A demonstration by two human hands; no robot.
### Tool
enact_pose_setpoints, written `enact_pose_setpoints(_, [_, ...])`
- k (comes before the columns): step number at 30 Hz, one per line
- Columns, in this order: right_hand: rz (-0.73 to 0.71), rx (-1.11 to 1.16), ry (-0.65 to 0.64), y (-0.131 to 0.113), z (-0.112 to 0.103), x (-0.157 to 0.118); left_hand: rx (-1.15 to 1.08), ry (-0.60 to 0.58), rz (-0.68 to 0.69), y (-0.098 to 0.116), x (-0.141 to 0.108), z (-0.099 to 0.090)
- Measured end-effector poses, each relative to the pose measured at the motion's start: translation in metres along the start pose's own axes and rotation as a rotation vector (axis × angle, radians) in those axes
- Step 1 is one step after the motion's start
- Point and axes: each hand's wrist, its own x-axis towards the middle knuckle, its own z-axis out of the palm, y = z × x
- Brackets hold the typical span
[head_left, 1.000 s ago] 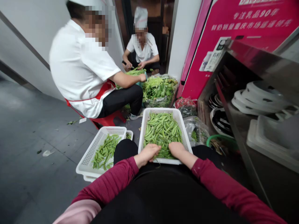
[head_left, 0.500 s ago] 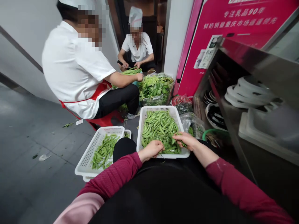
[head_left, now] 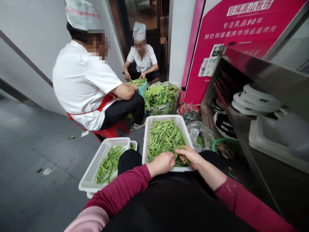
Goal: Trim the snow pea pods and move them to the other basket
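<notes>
A white perforated basket [head_left: 146, 141] heaped with green pea pods [head_left: 166, 135] rests at my lap. Over its near right part, my right hand [head_left: 190, 157] is closed around several pods, whose ends stick out below the fingers. My left hand [head_left: 163, 163] is closed in a pinch close beside it, over the basket's near edge. Whatever lies between the left fingertips is too small to make out. To the left, a second white basket [head_left: 90, 166] on the floor holds a smaller pile of pods [head_left: 109, 163].
A co-worker [head_left: 82, 80] sits on a red stool [head_left: 113, 129] at left; another person [head_left: 142, 59] squats behind. Ahead stand a bag of leafy greens [head_left: 160, 96] and a blue bucket [head_left: 142, 88]. A metal shelf [head_left: 256, 129] with dishes and a green basin [head_left: 224, 143] are at right.
My left hand has moved right, closer to my right hand. The seated co-worker's hand has drawn back from the leafy greens to the bucket. The view has tilted up slightly.
</notes>
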Motion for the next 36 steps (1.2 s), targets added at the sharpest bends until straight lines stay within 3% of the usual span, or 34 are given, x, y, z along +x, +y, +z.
enact_pose_setpoints(4, [-0.042,-0.226,-0.031,-0.003,0.003,-0.002,0.035,-0.029,0.063,-0.004,0.001,-0.002])
enact_pose_setpoints(7, [-0.038,-0.332,-0.085,-0.011,-0.002,-0.006,0.014,0.161,-0.121,-0.022,0.004,-0.015])
enact_pose_setpoints(9, [-0.018,-0.272,-0.173,-0.016,-0.009,-0.009,-0.011,0.3,-0.284,-0.036,0.005,-0.027])
enact_pose_setpoints(11, [0.019,-0.156,-0.242,-0.018,-0.014,-0.011,-0.015,0.359,-0.294,-0.043,0.003,-0.035])
enact_pose_setpoints(13, [0.063,-0.054,-0.277,-0.018,-0.016,-0.012,0.037,0.313,-0.161,-0.041,0.0,-0.036])
enact_pose_setpoints(16, [0.11,0.006,-0.354,-0.015,-0.016,-0.013,0.19,0.14,0.031,-0.025,-0.005,-0.031])
enact_pose_setpoints(20, [0.16,-0.003,-0.473,-0.011,-0.015,-0.014,0.329,0.024,0.107,-0.011,-0.005,-0.033])
enact_pose_setpoints(24, [0.195,-0.005,-0.435,-0.014,-0.017,-0.014,0.297,-0.011,0.228,-0.01,-0.003,-0.042])
enact_pose_setpoints(32, [0.168,-0.081,-0.516,-0.021,-0.024,-0.011,0.2,-0.109,0.188,-0.018,0.002,-0.041])
enact_pose_setpoints(34, [0.137,-0.258,-0.45,-0.02,-0.023,-0.008,0.158,-0.138,0.189,-0.02,0.002,-0.04])
enact_pose_setpoints(36, [0.026,-0.571,-0.248,-0.021,-0.02,-0.005,0.103,-0.178,0.145,-0.021,0.002,-0.04])
